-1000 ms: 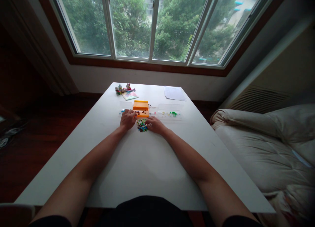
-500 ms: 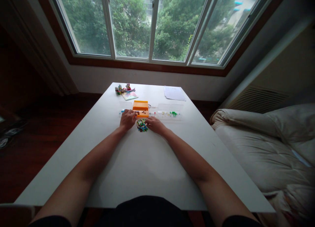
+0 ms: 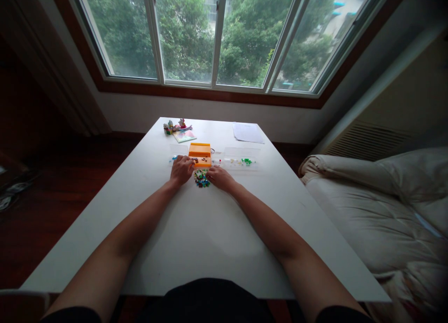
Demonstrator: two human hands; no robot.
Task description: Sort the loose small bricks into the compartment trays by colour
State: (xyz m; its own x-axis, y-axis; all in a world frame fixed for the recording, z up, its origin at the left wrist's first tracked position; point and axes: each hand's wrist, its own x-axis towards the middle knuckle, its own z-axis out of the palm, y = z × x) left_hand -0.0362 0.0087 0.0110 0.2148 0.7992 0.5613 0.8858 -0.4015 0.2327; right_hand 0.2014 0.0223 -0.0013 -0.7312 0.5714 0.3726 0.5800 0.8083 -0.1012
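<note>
A small heap of mixed-colour toy building bricks (image 3: 201, 179) lies on the white table between my hands. My left hand (image 3: 182, 169) is at the heap's upper left, by the near left corner of an open orange box (image 3: 200, 150). Its fingers are curled together; anything between them is too small to make out. My right hand (image 3: 220, 177) rests against the heap's right side, fingers bent and closed at the bricks, their tips partly hidden. Brown pieces (image 3: 204, 159) lie in the orange box.
Clear plastic trays (image 3: 231, 162) flank the orange box; the right one holds green pieces (image 3: 247, 161), the left one blue bits (image 3: 173, 158). Behind stand small brick figures (image 3: 170, 127), a colourful card (image 3: 185, 136) and paper sheets (image 3: 248, 132). A sofa (image 3: 371, 206) stands right of the table.
</note>
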